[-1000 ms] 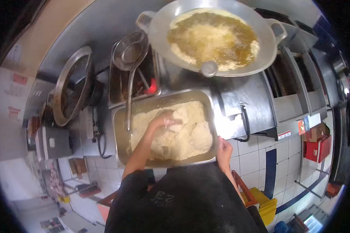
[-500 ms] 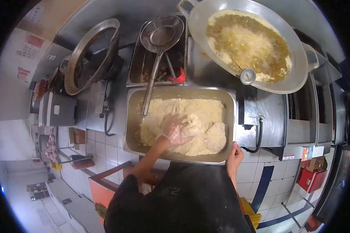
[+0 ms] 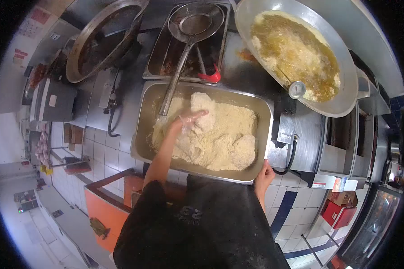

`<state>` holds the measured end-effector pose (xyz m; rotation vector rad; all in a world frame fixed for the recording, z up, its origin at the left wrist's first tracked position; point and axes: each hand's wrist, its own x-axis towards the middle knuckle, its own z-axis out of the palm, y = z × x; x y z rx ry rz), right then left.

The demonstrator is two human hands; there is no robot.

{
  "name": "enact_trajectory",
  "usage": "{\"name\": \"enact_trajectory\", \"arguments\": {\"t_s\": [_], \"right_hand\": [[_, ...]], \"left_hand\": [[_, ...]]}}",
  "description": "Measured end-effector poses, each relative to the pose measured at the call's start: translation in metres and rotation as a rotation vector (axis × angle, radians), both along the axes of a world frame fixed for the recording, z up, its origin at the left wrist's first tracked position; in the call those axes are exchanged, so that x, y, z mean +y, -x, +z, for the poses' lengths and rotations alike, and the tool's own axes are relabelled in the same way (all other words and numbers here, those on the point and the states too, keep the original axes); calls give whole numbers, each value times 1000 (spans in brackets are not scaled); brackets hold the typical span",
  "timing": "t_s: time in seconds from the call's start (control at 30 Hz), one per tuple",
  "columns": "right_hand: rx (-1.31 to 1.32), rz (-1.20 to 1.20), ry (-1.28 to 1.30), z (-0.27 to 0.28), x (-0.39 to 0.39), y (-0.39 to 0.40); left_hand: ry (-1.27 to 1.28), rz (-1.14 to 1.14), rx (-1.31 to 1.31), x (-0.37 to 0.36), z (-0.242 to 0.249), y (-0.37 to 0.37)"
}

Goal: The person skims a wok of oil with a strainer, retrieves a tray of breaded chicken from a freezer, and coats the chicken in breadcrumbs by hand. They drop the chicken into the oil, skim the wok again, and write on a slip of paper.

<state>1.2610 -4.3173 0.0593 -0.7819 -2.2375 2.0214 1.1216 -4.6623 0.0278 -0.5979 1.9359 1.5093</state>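
A metal tray of pale flour-like coating lies in front of me. My left hand, in a clear glove, is inside it on the left, with its fingers on a coated piece that it grips near the back wall. Another coated piece rests in the coating at the right. My right hand, bare, is closed on the tray's front right corner. The long handle of a round strainer reaches over the tray's back left rim.
Behind the tray is a dark pan with a red-ended utensil. A large wok of bubbling oil with a dial thermometer stands back right. Another wok is back left. An orange surface sits lower left.
My left hand, spread in the coating before, has moved back and left and taken hold of a coated piece. My right hand stays at the tray's corner. The whole view has shifted and tilted.
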Motion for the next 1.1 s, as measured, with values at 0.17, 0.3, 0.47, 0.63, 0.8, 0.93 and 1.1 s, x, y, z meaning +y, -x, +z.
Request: {"name": "enact_trajectory", "arguments": {"t_s": [0.17, 0.3, 0.47, 0.63, 0.8, 0.93, 1.1], "right_hand": [[-2, -9, -26, -19, 8, -5], [30, -35, 8, -19, 8, -5], [25, -1, -88, -13, 10, -4], [416, -29, -874, 42, -23, 24], [320, 742, -144, 104, -126, 78], [281, 788, -99, 118, -221, 128], [331, 763, -337, 73, -272, 167]], "left_hand": [[218, -148, -12, 55, 97, 0], [76, 92, 298, 16, -30, -8], [47, 108, 145, 9, 3, -7], [-119, 195, -15, 27, 38, -13], [-150, 24, -43, 4, 0, -13], [28, 98, 514, -51, -127, -36], [526, 178, 645, -126, 37, -72]]}}
